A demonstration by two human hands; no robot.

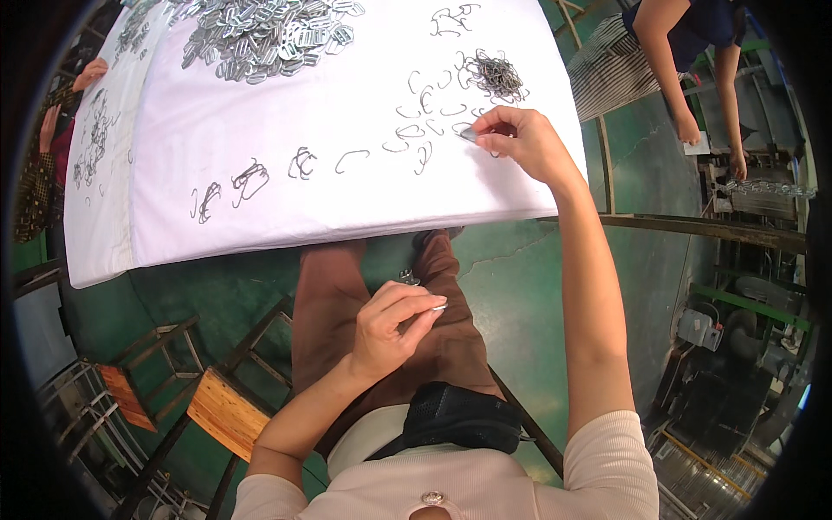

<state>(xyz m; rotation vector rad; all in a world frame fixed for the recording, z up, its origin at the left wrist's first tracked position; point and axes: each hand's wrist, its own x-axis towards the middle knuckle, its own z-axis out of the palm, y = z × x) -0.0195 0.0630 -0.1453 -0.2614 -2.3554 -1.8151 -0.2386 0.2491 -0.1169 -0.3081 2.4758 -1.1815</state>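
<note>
Left hand (390, 325), lower centre, is pinching a small metal clip (431, 309); right hand (520, 139) is gripping another clip (469, 134) on the desk (260, 208) — light, stiff, slippery wire, best taken edgewise.

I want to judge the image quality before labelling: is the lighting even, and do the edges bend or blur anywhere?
In the head view, light falls evenly and softly on the white cloth-covered table, without harsh glare; the table's straight edges bow toward the dark round rim. The right hand among thin bent wire hooks is sharp, and the left hand over the lap looks only slightly soft.
</note>
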